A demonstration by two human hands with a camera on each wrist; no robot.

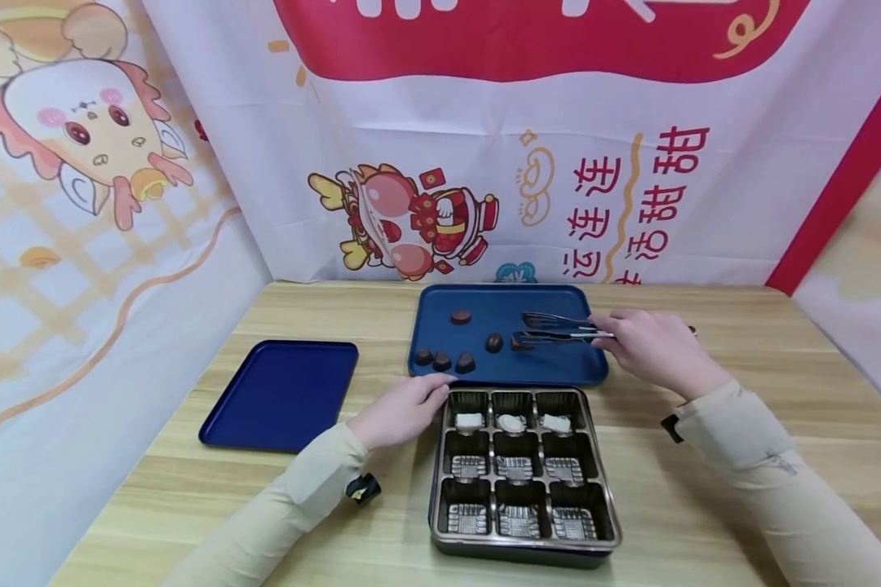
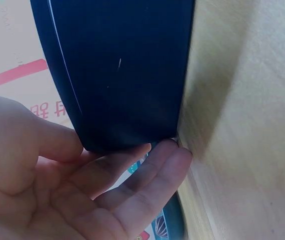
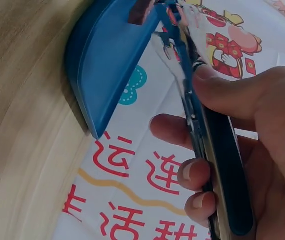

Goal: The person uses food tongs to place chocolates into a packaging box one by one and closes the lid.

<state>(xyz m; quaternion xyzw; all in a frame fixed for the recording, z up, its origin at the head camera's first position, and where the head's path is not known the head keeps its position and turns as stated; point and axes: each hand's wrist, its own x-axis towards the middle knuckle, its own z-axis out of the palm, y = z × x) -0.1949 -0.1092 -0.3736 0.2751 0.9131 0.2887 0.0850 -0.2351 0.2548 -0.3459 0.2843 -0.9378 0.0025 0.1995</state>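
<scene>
My right hand [image 1: 653, 346] grips metal tongs [image 3: 227, 175] with dark handles. Over the blue tray [image 1: 565, 367], the tong ends are at a brown chocolate [image 1: 520, 343]; whether they touch it I cannot tell. Several other dark chocolates lie on that tray, including an oval one [image 1: 460, 316]. My left hand [image 1: 404, 412] holds the far left corner of a dark box [image 2: 117, 75], thumb on one side and fingers on the other. The box carries a compartment insert [image 1: 492, 469]. Its far row has white pieces, one being a round white piece [image 1: 511, 423].
A smaller dark blue tray [image 1: 279, 395] lies to the left on the wooden table [image 1: 382, 538]. Printed cloth [image 1: 440, 106] hangs behind the table and along its sides. The blue tray stands just beyond the box.
</scene>
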